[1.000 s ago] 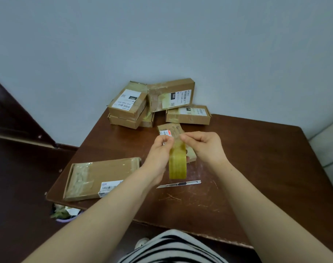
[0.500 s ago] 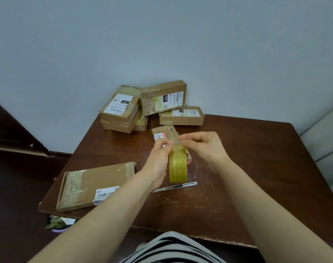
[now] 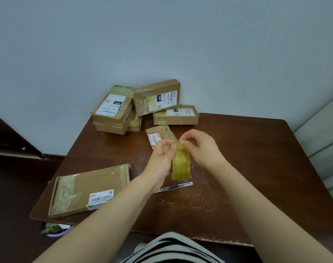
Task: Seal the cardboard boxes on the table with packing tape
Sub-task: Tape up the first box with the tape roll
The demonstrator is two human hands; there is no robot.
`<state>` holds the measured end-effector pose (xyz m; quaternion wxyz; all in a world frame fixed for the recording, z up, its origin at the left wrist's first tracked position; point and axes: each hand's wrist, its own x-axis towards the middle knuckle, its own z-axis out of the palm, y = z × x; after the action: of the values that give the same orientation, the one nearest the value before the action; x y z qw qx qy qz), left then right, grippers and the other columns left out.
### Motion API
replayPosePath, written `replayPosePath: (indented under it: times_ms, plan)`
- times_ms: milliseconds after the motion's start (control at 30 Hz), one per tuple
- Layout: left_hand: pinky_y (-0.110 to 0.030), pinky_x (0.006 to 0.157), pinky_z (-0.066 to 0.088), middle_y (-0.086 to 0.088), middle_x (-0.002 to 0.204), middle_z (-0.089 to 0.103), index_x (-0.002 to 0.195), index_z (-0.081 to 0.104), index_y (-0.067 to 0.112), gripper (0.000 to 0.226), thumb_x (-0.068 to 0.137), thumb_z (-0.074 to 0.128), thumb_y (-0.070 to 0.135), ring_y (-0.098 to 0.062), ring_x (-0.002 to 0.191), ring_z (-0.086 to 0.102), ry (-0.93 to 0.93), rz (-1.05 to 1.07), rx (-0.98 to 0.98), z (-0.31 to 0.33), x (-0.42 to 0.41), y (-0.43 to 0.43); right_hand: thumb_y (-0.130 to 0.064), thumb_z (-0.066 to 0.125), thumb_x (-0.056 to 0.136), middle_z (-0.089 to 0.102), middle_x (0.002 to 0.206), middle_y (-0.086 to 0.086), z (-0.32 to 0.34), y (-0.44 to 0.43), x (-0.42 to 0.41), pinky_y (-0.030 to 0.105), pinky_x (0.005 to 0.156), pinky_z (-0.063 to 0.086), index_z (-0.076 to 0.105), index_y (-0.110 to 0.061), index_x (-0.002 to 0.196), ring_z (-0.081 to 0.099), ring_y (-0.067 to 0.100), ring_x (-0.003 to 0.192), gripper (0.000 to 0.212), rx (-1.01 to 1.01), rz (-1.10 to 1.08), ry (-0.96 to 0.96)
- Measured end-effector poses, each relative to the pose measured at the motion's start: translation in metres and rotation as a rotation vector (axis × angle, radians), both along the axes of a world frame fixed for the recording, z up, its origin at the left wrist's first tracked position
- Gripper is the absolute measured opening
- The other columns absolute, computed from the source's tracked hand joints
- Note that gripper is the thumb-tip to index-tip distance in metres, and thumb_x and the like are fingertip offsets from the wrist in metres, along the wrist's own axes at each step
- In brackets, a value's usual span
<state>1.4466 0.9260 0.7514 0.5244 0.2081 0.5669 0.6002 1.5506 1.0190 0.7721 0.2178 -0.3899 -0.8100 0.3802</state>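
A yellowish roll of packing tape (image 3: 181,165) hangs upright above the middle of the brown table (image 3: 247,168). My left hand (image 3: 161,158) grips the roll's left side, fingertips pinching near its top. My right hand (image 3: 201,147) pinches the tape's edge at the top of the roll. Just behind my hands lies a small cardboard box (image 3: 159,134) with a red-marked label, partly hidden by them. A large flat box (image 3: 89,188) with a white label lies at the table's front left.
A pile of labelled cardboard boxes (image 3: 124,109) leans against the wall at the table's back left, with one more box (image 3: 176,115) to its right. A silver utility knife (image 3: 173,187) lies under my hands. A bin with scraps (image 3: 55,229) shows below the left edge.
My hands have lifted slightly with the roll, and my right fingers have shifted on its top edge. The camera has tilted a little.
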Motion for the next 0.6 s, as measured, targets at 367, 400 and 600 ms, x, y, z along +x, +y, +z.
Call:
replayPosePath:
  times_ms: [367, 400, 600]
  plan:
    - [-0.051, 0.077, 0.045, -0.021, 0.100, 0.058, 0.088, 0.056, 0.019, 0.009, 0.094, 0.058, 0.026, -0.031, 0.086, 0.057, 0.168, -0.090, -0.049, 0.002, 0.022, 0.025, -0.022, 0.065, 0.089, 0.054, 0.080, -0.014, 0.000, 0.012, 0.037, 0.029, 0.076, 0.049, 0.071, -0.017, 0.084, 0.055, 0.003, 0.076, 0.009, 0.020, -0.025, -0.106]
    - [-0.050, 0.077, 0.045, -0.019, 0.098, 0.058, 0.088, 0.056, 0.017, 0.010, 0.094, 0.057, 0.025, -0.031, 0.086, 0.057, 0.157, -0.086, -0.055, 0.001, 0.027, 0.029, -0.022, 0.066, 0.089, 0.059, 0.084, -0.011, -0.003, 0.015, 0.042, 0.028, 0.076, 0.050, 0.069, -0.020, 0.082, 0.059, 0.007, 0.080, 0.008, -0.051, -0.085, -0.061]
    - [-0.047, 0.081, 0.054, -0.013, 0.098, 0.064, 0.093, 0.055, 0.015, 0.012, 0.097, 0.053, 0.026, -0.027, 0.090, 0.063, 0.080, -0.068, -0.094, -0.005, 0.049, 0.054, -0.025, 0.072, 0.085, 0.064, 0.113, 0.007, -0.018, 0.020, 0.075, 0.032, 0.078, 0.058, 0.053, -0.014, 0.118, 0.070, 0.018, 0.091, 0.040, -0.705, -0.358, 0.308]
